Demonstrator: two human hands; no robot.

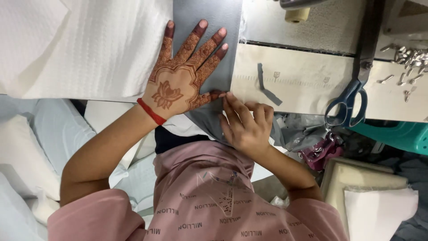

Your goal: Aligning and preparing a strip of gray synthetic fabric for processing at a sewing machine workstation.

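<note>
My left hand [183, 73], patterned with henna and wearing a red wrist thread, lies flat with fingers spread on a grey piece of fabric [209, 20] that runs up the table. My right hand [245, 122] curls at the fabric's lower right edge, its fingertips pinching the grey cloth close to my left thumb. A narrow grey fabric strip [266, 87] lies loose on the pale table surface [294, 89] just right of my hands.
White textured cloth [89, 44] covers the table to the left. Blue-handled scissors [347, 105] rest at the right table edge, with several small metal parts [408, 58] beyond. A teal bin [401, 134] and stacked pale fabric pieces [379, 201] sit lower right.
</note>
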